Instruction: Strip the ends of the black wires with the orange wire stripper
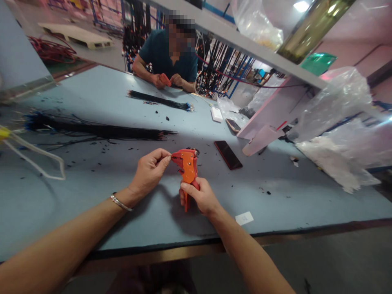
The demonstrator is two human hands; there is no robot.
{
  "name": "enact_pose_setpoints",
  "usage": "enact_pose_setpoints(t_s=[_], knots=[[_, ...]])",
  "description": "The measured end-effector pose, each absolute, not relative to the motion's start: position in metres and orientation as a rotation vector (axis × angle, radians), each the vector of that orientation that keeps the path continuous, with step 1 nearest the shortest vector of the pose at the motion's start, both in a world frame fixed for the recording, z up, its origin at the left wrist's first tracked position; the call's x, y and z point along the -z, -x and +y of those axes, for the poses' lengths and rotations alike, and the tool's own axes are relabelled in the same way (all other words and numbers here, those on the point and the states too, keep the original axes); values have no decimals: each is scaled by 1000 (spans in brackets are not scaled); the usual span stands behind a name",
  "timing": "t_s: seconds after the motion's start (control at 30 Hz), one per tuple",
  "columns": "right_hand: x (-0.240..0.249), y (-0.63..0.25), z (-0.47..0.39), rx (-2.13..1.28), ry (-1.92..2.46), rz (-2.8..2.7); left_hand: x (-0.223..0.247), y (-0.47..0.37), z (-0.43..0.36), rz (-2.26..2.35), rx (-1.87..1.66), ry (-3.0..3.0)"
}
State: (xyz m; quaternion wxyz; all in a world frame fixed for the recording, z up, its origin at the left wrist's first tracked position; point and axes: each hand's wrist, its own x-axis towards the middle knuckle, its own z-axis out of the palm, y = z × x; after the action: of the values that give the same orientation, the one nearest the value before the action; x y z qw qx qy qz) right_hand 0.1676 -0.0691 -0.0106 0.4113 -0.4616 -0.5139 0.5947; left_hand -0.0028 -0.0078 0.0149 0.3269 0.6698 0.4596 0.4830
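My right hand (200, 194) is wrapped round the handles of an orange and red wire stripper (189, 167), held upright over the table with its jaws pointing left. At those jaws, the thumb and forefinger of my left hand (153, 167) are pinched together. Whatever lies between these fingertips is too small to make out. Beyond my left hand, a long bundle of black wires (101, 130) with blue ends lies across the table.
Across the grey-blue table (122, 228) a co-worker (165, 57) holds a red-orange tool (165, 79) near a smaller wire bundle (159, 101). A phone (228, 155), a white label (244, 218), a white box (216, 114) and plastic bags (333, 98) lie rightward. Black scraps are scattered about.
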Motion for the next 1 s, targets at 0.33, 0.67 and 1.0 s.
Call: enact_pose_setpoints(t_s=[0.33,0.67,1.0], knots=[[7,-165,-70,-1452,1211,-1340,-17,3,-8,1229,-1249,-1786],[10,-157,-70,-1345,1237,-1340,-16,3,-8,1242,-1248,-1810],[11,-164,-67,-1611,976,-1120,-14,5,-5,1304,-1249,-1820]])
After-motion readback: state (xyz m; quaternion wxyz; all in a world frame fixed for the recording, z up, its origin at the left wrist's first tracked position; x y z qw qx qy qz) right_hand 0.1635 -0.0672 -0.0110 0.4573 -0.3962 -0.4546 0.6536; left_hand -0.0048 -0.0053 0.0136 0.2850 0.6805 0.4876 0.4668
